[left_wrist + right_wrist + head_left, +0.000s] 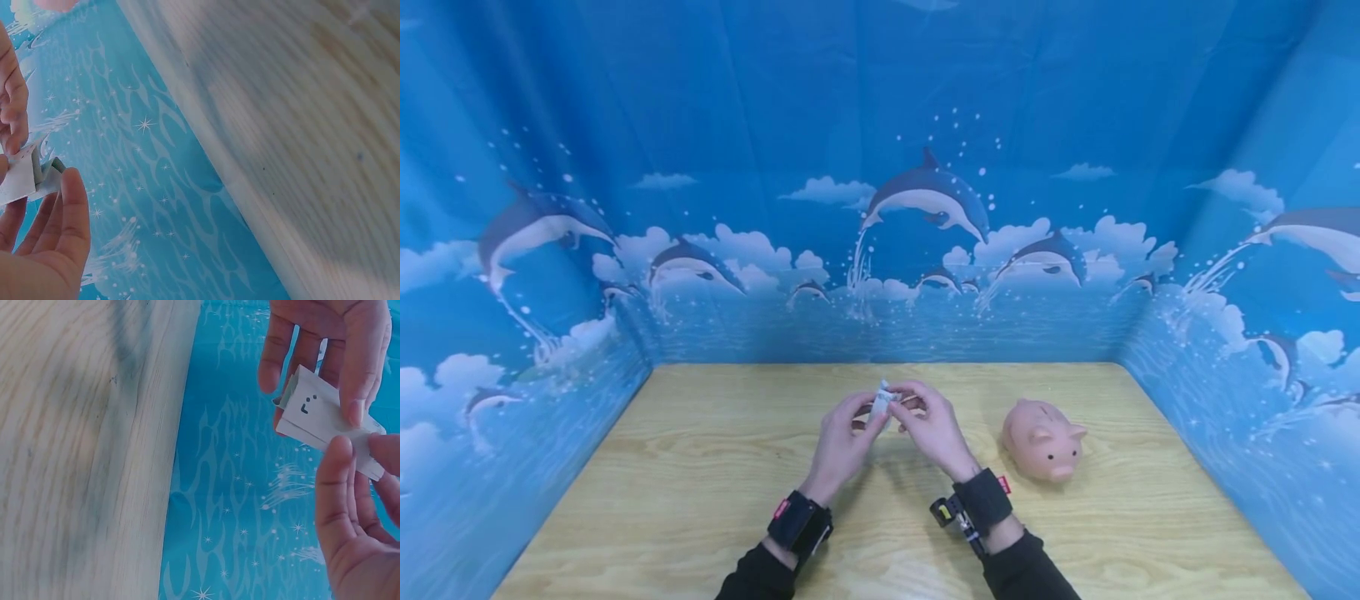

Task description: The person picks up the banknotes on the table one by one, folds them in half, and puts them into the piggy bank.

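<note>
Near the back middle of the table, both hands meet around a small folded piece of pale paper (882, 402). It has dark printed marks on one face (306, 403) and a greenish inner fold (55, 165); it looks like a folded banknote. My left hand (838, 444) pinches one end between thumb and fingers. At the other end my right hand (936, 429) grips it with thumb and fingertips. In the right wrist view, the layers gape slightly at the left-hand end. Fingers cover part of the paper.
A pink piggy bank (1037, 446) stands on the table to the right of my right hand, a slot in its back. The wooden table (700, 483) is enclosed at the back and sides by a blue dolphin-print curtain (760, 317).
</note>
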`<state>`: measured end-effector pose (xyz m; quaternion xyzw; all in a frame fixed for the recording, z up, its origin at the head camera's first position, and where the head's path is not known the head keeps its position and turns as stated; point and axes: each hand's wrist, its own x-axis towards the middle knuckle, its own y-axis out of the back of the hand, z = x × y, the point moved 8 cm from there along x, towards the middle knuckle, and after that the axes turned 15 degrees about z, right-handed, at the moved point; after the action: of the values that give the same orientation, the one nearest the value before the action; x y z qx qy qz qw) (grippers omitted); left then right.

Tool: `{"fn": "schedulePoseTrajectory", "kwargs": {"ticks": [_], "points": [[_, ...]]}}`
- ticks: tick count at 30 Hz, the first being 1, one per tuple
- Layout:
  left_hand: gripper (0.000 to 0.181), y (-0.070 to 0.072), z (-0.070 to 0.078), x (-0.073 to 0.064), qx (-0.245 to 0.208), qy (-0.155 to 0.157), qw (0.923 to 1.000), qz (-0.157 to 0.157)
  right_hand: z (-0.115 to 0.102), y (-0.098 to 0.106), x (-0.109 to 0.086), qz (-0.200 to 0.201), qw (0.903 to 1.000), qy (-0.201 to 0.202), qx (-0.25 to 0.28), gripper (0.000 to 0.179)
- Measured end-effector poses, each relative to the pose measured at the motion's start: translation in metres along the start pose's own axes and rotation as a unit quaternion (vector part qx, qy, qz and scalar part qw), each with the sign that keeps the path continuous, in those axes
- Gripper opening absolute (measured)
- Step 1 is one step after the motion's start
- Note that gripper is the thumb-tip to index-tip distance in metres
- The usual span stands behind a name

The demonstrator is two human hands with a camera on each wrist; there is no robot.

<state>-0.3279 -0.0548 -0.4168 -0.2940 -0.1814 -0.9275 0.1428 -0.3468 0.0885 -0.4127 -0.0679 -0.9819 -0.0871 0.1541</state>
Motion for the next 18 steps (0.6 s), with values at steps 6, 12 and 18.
{"fn": "schedulePoseTrajectory", "kwargs": {"ticks": [6, 12, 18], "points": [[0.03, -0.0005, -0.0015, -0.0011, -0.003, 0.006, 1.0, 0.001, -0.0003, 0.0027, 0.0006, 0.019, 0.9996, -0.007, 0.019, 0.036], [0.027, 0.0003, 0.0005, -0.0009, -0.001, -0.005, 1.0, 0.008, -0.0016, 0.0018, 0.0006, 0.017, 0.9997, -0.011, 0.016, 0.032], [0.025, 0.0004, 0.0035, -0.0019, 0.006, -0.022, 0.9996, 0.013, -0.0023, 0.0011, 0.0009, 0.018, 0.9998, -0.006, 0.008, 0.031]]}}
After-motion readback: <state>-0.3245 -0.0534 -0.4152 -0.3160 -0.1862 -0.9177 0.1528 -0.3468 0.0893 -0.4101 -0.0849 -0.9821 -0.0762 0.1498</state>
